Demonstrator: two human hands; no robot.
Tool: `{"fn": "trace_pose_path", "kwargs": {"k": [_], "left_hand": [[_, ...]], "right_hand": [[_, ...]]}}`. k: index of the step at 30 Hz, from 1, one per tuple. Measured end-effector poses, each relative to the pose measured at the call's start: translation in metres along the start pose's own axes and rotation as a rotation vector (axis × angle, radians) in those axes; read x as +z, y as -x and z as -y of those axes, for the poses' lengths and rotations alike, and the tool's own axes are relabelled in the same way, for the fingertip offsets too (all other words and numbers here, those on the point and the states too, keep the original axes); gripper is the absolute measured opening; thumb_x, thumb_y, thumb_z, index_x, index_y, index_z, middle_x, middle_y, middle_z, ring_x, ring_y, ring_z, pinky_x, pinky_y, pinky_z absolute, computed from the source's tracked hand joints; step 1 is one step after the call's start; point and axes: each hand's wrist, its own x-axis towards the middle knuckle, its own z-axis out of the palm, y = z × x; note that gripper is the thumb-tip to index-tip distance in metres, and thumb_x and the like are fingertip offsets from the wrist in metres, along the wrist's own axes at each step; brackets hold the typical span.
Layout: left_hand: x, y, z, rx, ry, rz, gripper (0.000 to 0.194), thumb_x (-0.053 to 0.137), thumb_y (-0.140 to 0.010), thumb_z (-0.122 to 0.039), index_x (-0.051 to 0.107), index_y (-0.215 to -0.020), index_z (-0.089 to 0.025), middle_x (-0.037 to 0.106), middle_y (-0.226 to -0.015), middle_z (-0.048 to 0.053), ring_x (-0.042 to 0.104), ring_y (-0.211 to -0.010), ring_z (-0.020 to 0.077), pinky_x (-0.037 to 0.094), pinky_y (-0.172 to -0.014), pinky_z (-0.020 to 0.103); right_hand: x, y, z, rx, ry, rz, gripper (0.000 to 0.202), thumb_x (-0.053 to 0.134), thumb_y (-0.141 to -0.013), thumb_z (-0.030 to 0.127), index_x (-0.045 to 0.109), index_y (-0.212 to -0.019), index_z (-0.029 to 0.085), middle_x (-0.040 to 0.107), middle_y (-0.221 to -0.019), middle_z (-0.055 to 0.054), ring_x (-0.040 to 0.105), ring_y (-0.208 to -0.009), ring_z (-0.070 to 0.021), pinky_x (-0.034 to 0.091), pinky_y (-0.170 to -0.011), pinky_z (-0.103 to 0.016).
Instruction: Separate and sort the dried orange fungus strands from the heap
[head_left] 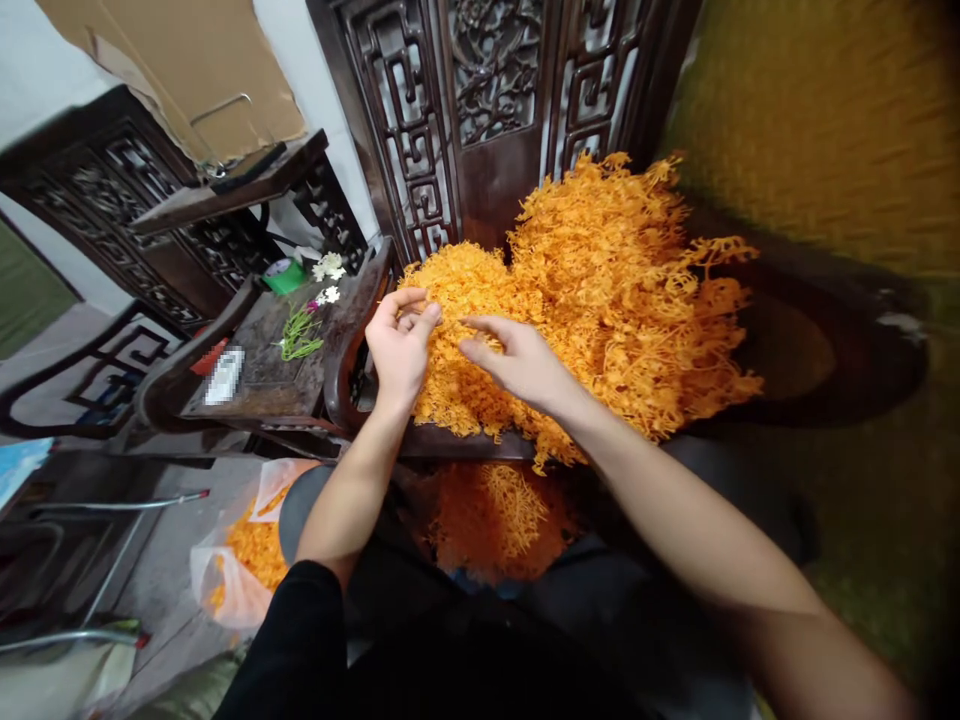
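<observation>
Both of my hands are over a heap of small orange plastic-looking flower pieces (457, 275) on a dark carved wooden chair. My left hand (401, 340) is curled in a loose pinch, thumb near the index finger; whatever is between them is too small to make out. To its right, my right hand (517, 360) has its thumb and index finger apart, with nothing visible between them. Beside and behind it rises a taller pile of branching orange sprigs (622, 290). Some of these hang over the chair's front edge (469, 442).
A dark wooden side table (262, 345) on the left bears green tape (283, 276), green stems (301, 332) and white flowers (328, 266). On the floor sits a clear bag (251, 550) of orange pieces. More orange sprigs (517, 510) lie below, between my legs.
</observation>
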Motion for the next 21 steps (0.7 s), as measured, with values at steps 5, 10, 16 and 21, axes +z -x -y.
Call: {"fn": "trace_pose_path", "kwargs": {"k": [5, 10, 16, 21], "left_hand": [[-0.012, -0.014, 0.007, 0.097, -0.052, -0.187, 0.03, 0.08, -0.08, -0.041, 0.064, -0.094, -0.02, 0.064, -0.083, 0.001, 0.063, -0.073, 0.0129, 0.053, -0.069, 0.027], [-0.05, -0.044, -0.003, 0.079, 0.065, -0.174, 0.039, 0.085, -0.076, -0.047, 0.063, -0.096, -0.022, 0.058, -0.08, -0.001, 0.057, -0.067, 0.0115, 0.048, -0.062, 0.026], [-0.075, -0.015, -0.031, -0.066, 0.21, 0.007, 0.034, 0.088, -0.072, -0.034, 0.064, -0.094, -0.023, 0.06, -0.081, 0.0, 0.054, -0.064, 0.01, 0.046, -0.056, 0.024], [-0.094, -0.012, -0.04, -0.151, 0.387, 0.08, 0.028, 0.085, -0.075, -0.024, 0.065, -0.095, -0.022, 0.061, -0.085, 0.0, 0.056, -0.065, 0.0088, 0.046, -0.055, 0.023]], "right_hand": [[0.026, 0.03, 0.024, -0.093, 0.043, 0.105, 0.037, 0.053, -0.099, 0.042, 0.054, -0.07, 0.02, 0.059, -0.07, 0.0, 0.051, -0.066, -0.013, 0.04, -0.065, -0.029], [0.024, 0.014, 0.006, 0.109, 0.097, 0.352, 0.016, 0.053, -0.092, 0.026, 0.067, -0.094, 0.018, 0.063, -0.064, 0.002, 0.055, -0.057, -0.0133, 0.041, -0.06, -0.027], [0.007, -0.13, -0.043, 0.096, 0.484, -0.245, 0.022, 0.047, -0.091, 0.024, 0.066, -0.089, 0.015, 0.07, -0.089, -0.011, 0.06, -0.084, -0.022, 0.047, -0.08, -0.035], [0.028, -0.189, -0.05, 0.048, 0.84, -0.202, 0.045, 0.049, -0.093, 0.03, 0.059, -0.13, 0.005, 0.055, -0.141, -0.028, 0.054, -0.124, -0.038, 0.04, -0.106, -0.054]]}}
